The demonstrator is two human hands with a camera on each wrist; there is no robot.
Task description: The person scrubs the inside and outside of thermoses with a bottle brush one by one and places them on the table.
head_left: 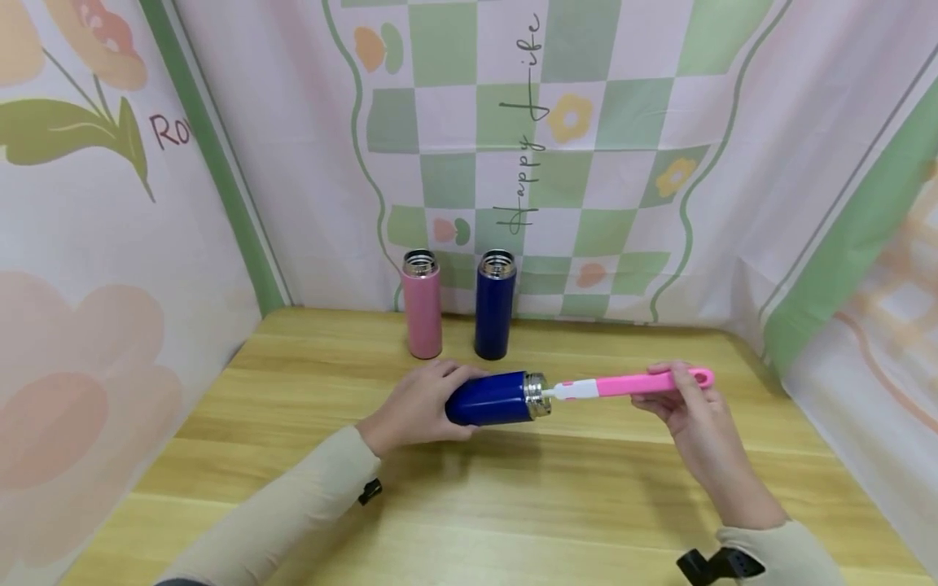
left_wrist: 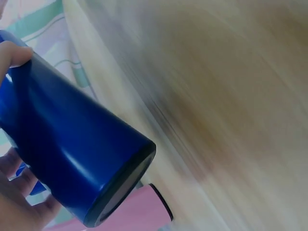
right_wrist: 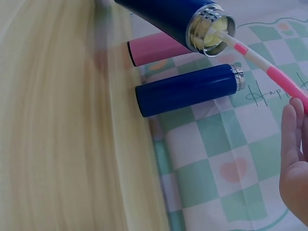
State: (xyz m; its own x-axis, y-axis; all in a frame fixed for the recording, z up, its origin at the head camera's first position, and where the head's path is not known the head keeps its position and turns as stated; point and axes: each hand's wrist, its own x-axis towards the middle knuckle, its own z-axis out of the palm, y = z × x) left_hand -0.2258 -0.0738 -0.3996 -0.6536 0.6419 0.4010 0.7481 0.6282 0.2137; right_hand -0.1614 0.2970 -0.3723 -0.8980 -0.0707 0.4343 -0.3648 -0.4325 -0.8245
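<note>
My left hand (head_left: 425,407) grips a dark blue bottle (head_left: 489,400) round its base end, holding it tilted on its side above the table. Its steel mouth faces right and has no lid on. In my right hand (head_left: 696,415) is the pink handle of a bottle brush (head_left: 632,384), pinched near its looped end. The white neck of the brush enters the bottle's mouth. A pale yellowish brush head (right_wrist: 217,34) shows just inside the mouth in the right wrist view. In the left wrist view, fingers and thumb wrap the blue bottle (left_wrist: 72,130).
Behind the hands, a pink bottle (head_left: 422,313) and a second blue bottle (head_left: 494,313) stand upright and lidless on the wooden table (head_left: 469,505). A patterned curtain (head_left: 454,122) hangs along the table's back edge, with more fabric at both sides.
</note>
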